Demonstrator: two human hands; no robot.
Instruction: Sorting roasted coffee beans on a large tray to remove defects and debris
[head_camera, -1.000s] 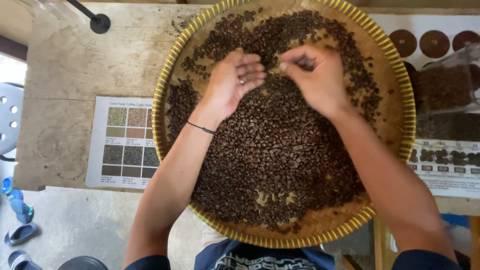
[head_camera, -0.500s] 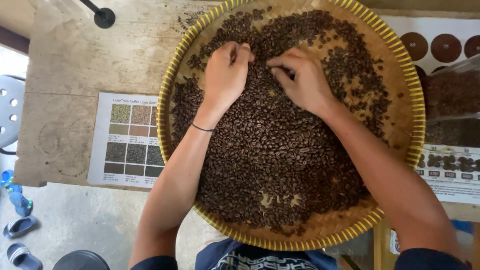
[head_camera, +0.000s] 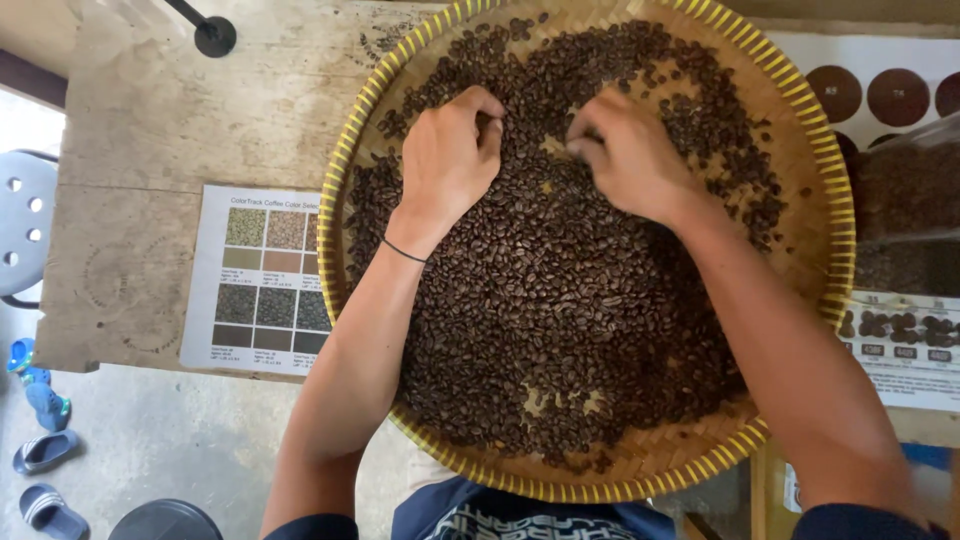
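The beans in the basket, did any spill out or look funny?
No beans lie outside the tray. Bare woven patches show near its front, and both hands rest in the pile. Nothing looks odd.

So there's a white chart sheet (head_camera: 262, 280) on the wooden table, left of the tray, with a grid of green, tan and dark brown squares. On the right, another white sheet (head_camera: 880, 95) shows dark brown circles, and below it a card (head_camera: 900, 345) shows rows of dark beans.
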